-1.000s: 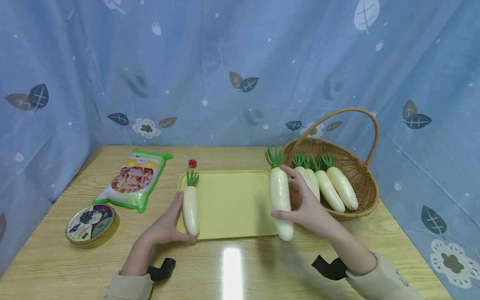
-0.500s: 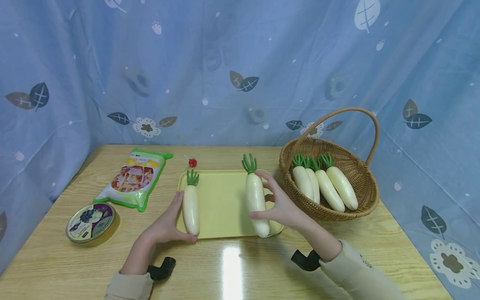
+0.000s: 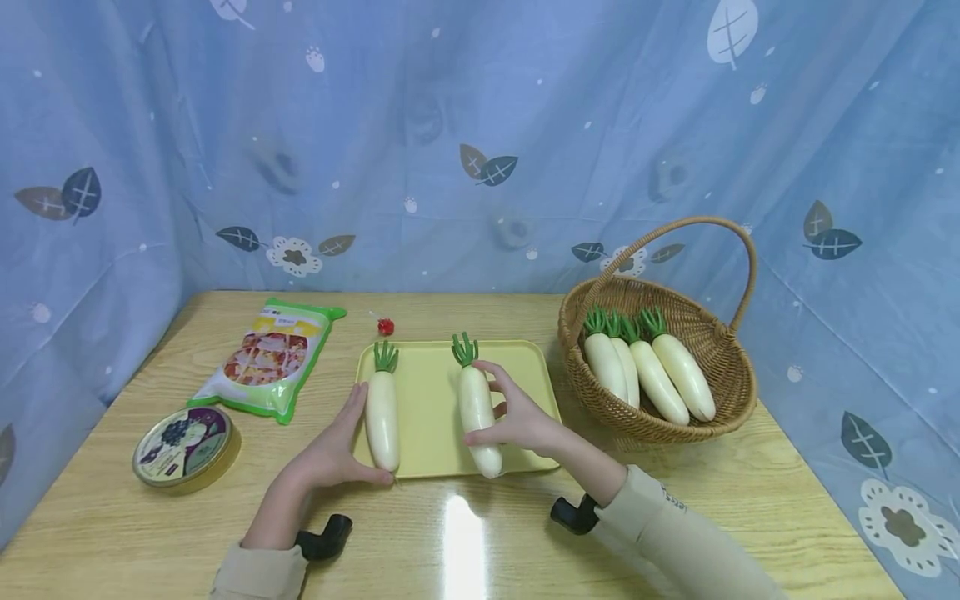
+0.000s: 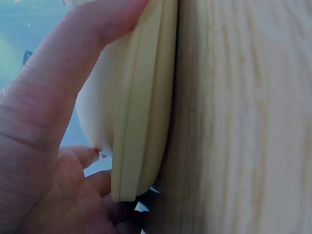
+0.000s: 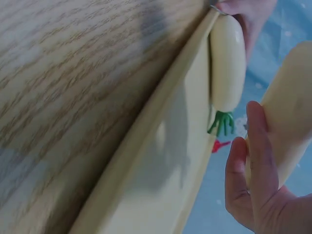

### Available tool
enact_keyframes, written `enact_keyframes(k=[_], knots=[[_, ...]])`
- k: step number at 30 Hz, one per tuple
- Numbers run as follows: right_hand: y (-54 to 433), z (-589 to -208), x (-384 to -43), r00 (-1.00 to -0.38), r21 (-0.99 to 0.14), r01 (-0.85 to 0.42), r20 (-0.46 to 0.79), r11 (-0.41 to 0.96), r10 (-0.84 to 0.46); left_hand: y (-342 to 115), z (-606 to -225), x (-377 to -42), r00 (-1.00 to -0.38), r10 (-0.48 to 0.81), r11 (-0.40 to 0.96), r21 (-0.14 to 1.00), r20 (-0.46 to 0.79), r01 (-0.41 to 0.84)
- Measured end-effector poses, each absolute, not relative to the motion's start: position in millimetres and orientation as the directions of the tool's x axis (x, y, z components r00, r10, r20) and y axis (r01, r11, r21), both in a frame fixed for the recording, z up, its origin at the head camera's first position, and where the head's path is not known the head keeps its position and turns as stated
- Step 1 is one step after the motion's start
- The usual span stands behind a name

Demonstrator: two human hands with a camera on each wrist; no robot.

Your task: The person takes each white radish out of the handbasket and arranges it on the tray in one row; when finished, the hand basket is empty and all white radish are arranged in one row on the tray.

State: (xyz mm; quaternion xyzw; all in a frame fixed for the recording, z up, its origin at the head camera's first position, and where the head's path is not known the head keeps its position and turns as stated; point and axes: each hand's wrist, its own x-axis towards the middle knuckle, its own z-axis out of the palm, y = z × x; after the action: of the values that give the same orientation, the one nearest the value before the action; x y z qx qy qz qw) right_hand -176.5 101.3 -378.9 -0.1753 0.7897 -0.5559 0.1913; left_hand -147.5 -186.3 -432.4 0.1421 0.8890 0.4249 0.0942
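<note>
In the head view my right hand (image 3: pixel 521 417) grips a white radish (image 3: pixel 477 408) with a green top, thumb and fingers round its body. The right wrist view shows this radish (image 5: pixel 287 107) raised above the yellow tray (image 5: pixel 161 161). My left hand (image 3: pixel 333 446) holds the left front corner of the tray (image 3: pixel 427 417), thumb at the front rim and fingers along the left side. Another white radish (image 3: pixel 382 421) lies on the tray beside that hand. In the left wrist view the thumb (image 4: pixel 63 63) crosses over the tray rim (image 4: pixel 139 122).
A wicker basket (image 3: pixel 731 367) with a tall handle stands at the right, holding several white radishes (image 3: pixel 660 379). At the left lie a green-edged food packet (image 3: pixel 270 358) and a round tin (image 3: pixel 183 450). A small red item (image 3: pixel 386 326) sits behind the tray.
My right hand has carried its radish leftward from beside the basket to over the middle of the tray, and lower. The left hand and the other radish have stayed in place.
</note>
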Motion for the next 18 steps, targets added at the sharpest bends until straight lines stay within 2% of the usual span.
enact_keyframes(k=[7, 18], knots=[[83.8, -387.4, -180.1, -0.849, -0.943, 0.001, -0.177, 0.333, -0.497, -186.1, -432.6, -147.5, -0.941, 0.335, 0.609, 0.770, -0.034, 0.189], [57.9, -397.6, -193.4, -0.832, -0.929, 0.032, -0.230, 0.369, -0.505, -186.6, -432.7, -148.5, -0.941, 0.338, 0.600, 0.776, -0.029, 0.191]])
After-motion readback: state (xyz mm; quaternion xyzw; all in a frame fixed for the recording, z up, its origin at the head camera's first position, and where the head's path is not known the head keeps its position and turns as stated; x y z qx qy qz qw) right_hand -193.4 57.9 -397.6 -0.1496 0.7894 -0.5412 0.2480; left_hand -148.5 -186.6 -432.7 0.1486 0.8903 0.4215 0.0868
